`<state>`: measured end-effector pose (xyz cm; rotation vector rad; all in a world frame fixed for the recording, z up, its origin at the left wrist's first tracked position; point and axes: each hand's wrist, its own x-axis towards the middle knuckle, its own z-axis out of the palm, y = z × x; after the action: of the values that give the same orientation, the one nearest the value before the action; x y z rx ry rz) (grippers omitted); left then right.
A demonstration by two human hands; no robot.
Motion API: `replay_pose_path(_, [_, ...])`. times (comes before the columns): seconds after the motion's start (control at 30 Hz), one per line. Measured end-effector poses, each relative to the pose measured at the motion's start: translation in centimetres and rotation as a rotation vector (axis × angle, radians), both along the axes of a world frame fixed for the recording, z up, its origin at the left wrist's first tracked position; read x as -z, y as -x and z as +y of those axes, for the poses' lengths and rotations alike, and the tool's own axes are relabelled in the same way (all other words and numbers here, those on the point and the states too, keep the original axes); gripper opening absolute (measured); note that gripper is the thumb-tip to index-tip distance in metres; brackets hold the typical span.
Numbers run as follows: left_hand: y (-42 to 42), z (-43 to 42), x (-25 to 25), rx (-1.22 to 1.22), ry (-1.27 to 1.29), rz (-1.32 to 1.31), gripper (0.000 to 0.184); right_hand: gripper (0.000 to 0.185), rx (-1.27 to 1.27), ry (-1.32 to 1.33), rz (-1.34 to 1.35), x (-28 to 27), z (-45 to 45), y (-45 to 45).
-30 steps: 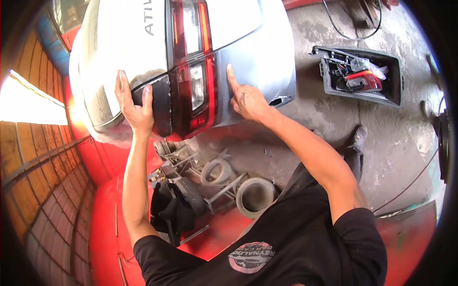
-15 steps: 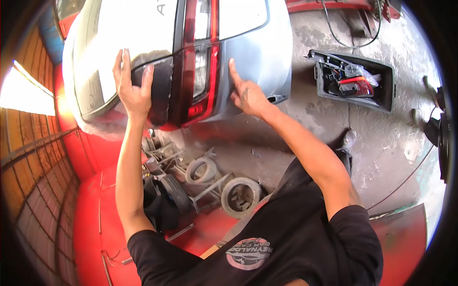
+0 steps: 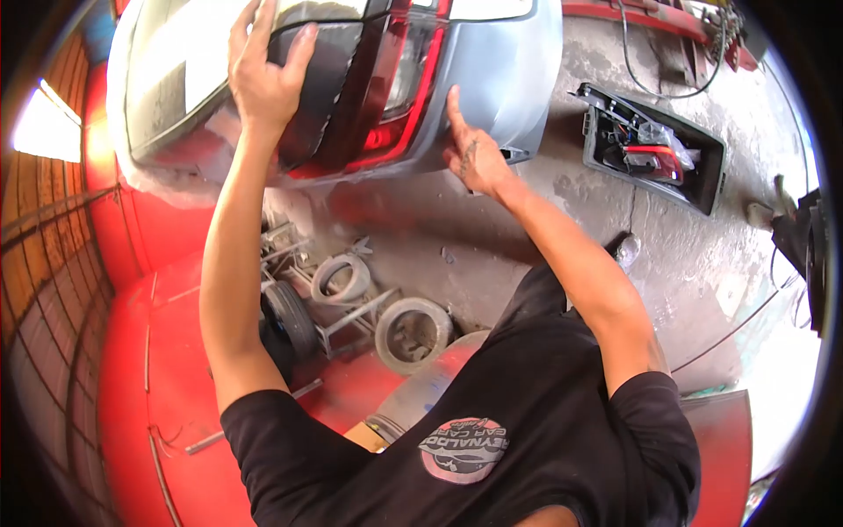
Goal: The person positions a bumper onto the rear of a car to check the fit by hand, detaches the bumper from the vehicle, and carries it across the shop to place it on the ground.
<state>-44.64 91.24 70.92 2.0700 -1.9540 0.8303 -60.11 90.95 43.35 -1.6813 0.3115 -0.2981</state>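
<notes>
The rear corner of a car point(image 3: 500, 53) with a grey, dull-painted side fills the upper part of the view. Its tail light point(image 3: 406, 83) is red and clear, with a dark panel point(image 3: 329, 66) on the left. My left hand point(image 3: 268, 83), fingers spread, lies against the bodywork at that dark panel and holds nothing. On the other side of the lamp, my right hand point(image 3: 474, 158) points its index finger at the grey side panel, the other fingers curled. Whether that fingertip touches the paint I cannot tell.
On the floor to the right, a black bin point(image 3: 606, 158) holds a red lamp point(image 3: 654, 162) and bagged parts. Below the car lie several tyres point(image 3: 413, 335) and a metal frame point(image 3: 351, 314). A red stand point(image 3: 632, 19) with a hose is at the top right.
The view has tilted, so the car sits higher and the tyres have moved up and left. Both hands have shifted up in view along with the car, staying near its rear corner.
</notes>
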Motion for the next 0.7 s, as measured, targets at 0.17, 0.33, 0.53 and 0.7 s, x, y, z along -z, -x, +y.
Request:
replay_pose_path(0.17, [0.1, 1.2, -0.6, -0.134, -0.06, 0.123, 0.061, 0.108, -0.02, 0.001, 0.011, -0.1, -0.5, 0.6])
replay_pose_path(0.33, [0.1, 1.6, -0.4, -0.188, -0.047, 0.099, 0.06, 0.108, -0.005, 0.017, -0.021, 0.5, 0.8, 1.1])
replay_pose_path(0.53, [-0.3, 1.7, -0.4, -0.174, 0.01, 0.053, 0.058, 0.099, -0.116, -0.004, 0.019, 2.3, 3.0, 2.5])
replay_pose_path(0.7, [-1.4, 2.2, 0.1, -0.152, 0.135, 0.016, 0.051, 0.088, -0.099, -0.082, 0.039, 3.5, 4.1, 3.9])
